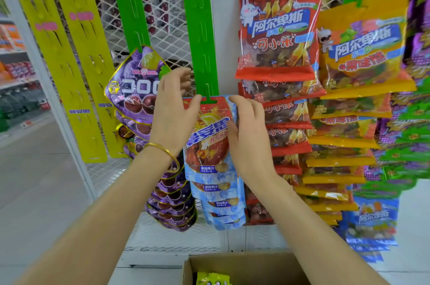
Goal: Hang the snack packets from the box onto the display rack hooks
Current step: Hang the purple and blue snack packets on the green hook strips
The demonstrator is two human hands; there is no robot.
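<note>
One packet [209,150]; right hand [250,138] fingers [239,102] pinch its top corner; left hand [173,112] fingers loose, thumb touching.

Four green hanging strips [197,29] across the top of the frame; two yellow strips [76,75] at upper left; at least four blue packets [209,150] at centre; one cardboard box [244,263] at bottom centre; one gold bangle [162,148]; two grips, left grip [174,110] and right grip [249,136].

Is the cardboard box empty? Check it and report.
No: yellow packets lie inside the cardboard box at the bottom edge of the head view.
</note>
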